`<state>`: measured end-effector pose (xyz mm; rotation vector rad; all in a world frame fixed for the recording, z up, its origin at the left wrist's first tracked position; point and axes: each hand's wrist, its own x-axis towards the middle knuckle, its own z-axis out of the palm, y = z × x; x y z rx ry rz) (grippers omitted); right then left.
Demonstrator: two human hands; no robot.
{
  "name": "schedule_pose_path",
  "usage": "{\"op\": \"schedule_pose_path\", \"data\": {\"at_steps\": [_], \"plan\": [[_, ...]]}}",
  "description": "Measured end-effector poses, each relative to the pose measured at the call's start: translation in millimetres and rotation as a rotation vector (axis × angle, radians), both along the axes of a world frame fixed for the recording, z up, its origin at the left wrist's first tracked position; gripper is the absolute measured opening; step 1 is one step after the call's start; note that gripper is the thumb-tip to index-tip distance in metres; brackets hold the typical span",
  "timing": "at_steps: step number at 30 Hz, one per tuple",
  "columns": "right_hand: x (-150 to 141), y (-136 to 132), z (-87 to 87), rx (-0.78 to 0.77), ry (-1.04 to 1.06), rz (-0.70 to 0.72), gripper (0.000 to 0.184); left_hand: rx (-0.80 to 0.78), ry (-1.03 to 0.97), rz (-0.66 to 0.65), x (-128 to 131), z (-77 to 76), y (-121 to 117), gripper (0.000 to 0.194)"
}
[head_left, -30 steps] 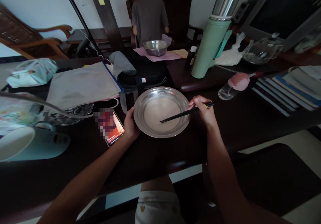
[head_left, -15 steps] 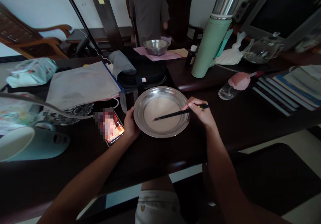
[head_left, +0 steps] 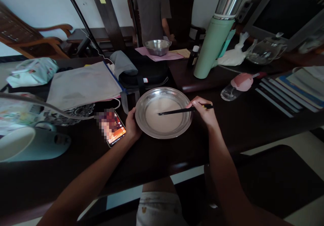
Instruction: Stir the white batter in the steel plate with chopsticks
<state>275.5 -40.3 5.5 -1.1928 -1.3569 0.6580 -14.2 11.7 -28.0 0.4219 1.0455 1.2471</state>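
A shallow metal bowl (head_left: 141, 123) with a wide rim sits on the dark table and holds a pale, milky liquid (head_left: 165, 123). My left hand (head_left: 132, 126) grips the bowl's left rim, thumb on the edge and the other fingers hidden beneath. In my right hand (head_left: 204, 111), over the right rim, is a pair of black chopsticks (head_left: 177, 111), held closed together. Their tips dip into the liquid left of the bowl's middle. A lit phone (head_left: 116, 129) lies just left of my left hand.
A light-blue mug (head_left: 43, 143) and a papers folder (head_left: 83, 82) are at left. A second metal bowl (head_left: 157, 48) stands behind on pink paper. To the right are a green thermos (head_left: 214, 47), a pink-lidded cup (head_left: 240, 84) and stacked books (head_left: 291, 91). A person (head_left: 152, 13) stands beyond the table.
The chopstick tips have swept left through the liquid, then slightly back right and toward the far side. My left hand stays on the bowl. The person behind has shifted, an arm now showing.
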Motion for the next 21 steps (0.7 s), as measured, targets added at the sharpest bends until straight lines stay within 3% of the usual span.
{"op": "schedule_pose_path", "data": {"at_steps": [4,7,14,18,21], "plan": [[-1.0,0.0,0.0,-0.025,0.075,0.02,0.058,0.003,0.004,-0.002,0.0,0.5,-0.1,0.03],[-2.0,0.4,1.0,-0.025,0.008,0.077,0.056,0.019,-0.001,-0.004,0.1,1.0,-0.5,0.032],[-0.9,0.9,-0.1,0.004,0.097,-0.011,0.055,0.016,-0.005,0.005,0.7,1.6,-0.7,0.031],[-2.2,0.7,0.5,-0.021,0.008,0.092,0.054,0.003,-0.013,0.004,1.3,2.7,-0.9,0.027],[-1.1,0.5,1.4,0.004,-0.039,0.027,0.053,0.0,-0.017,0.011,1.9,3.1,-0.6,0.025]]}}
